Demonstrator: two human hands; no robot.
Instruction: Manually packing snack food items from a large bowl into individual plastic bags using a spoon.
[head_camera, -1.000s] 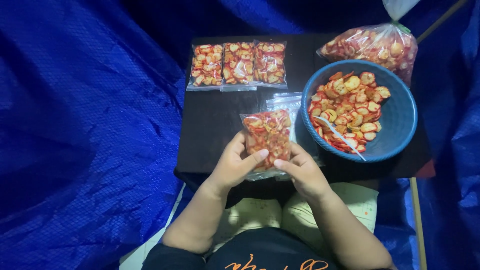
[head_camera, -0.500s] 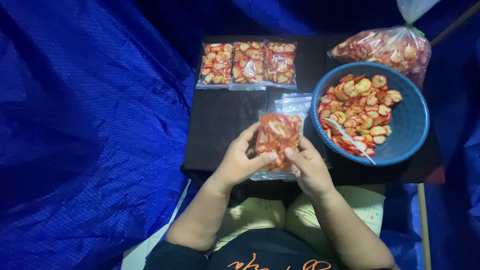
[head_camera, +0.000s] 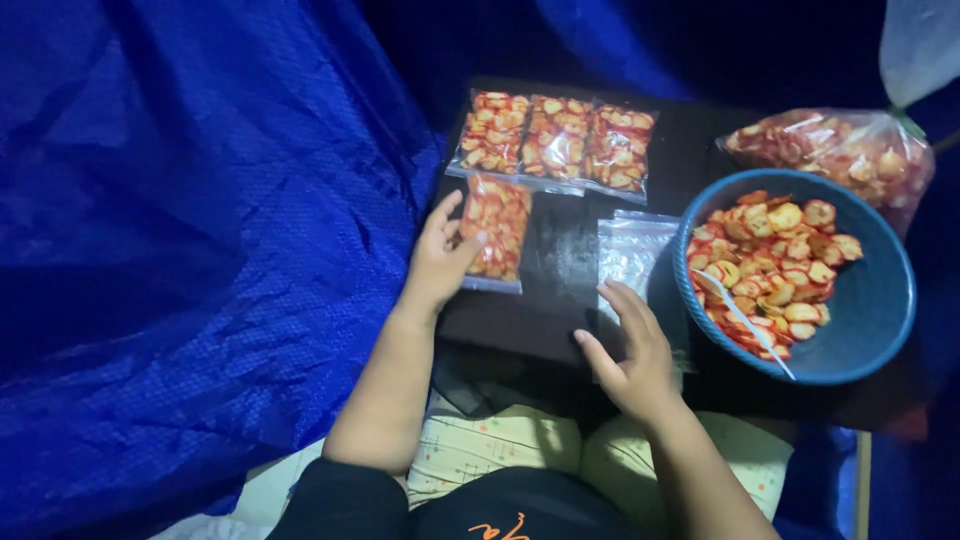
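The left hand (head_camera: 437, 262) lies with its fingers (head_camera: 446, 212) loosely spread and nearly straight, the thumb and fingertips resting against the left edge of a filled snack packet (head_camera: 495, 232) that lies flat on the dark table (head_camera: 560, 290); the fingers press or steady it rather than close around it. The right hand (head_camera: 632, 352) is also open, palm down, its fingers (head_camera: 628, 300) extended toward 12 o'clock and touching the lower edge of a small stack of empty clear bags (head_camera: 633, 252) (whether they pinch a single bag cannot be told). The filled packet sits at 10 o'clock from the right hand, well apart from it, and just below a row of three filled packets (head_camera: 553, 141) lined up side by side at the far edge of the table, its top edge almost touching the leftmost one. At 3 o'clock from the empty bags stands a blue bowl (head_camera: 870, 320) holding red-and-yellow chips (head_camera: 775, 265), with a pale spoon (head_camera: 745, 325) lying in them. Beyond the bowl, toward 1 o'clock, rests a large clear bag of chips (head_camera: 835, 150), knotted at the top. A blue tarp (head_camera: 190, 240) covers everything to the left of the table.
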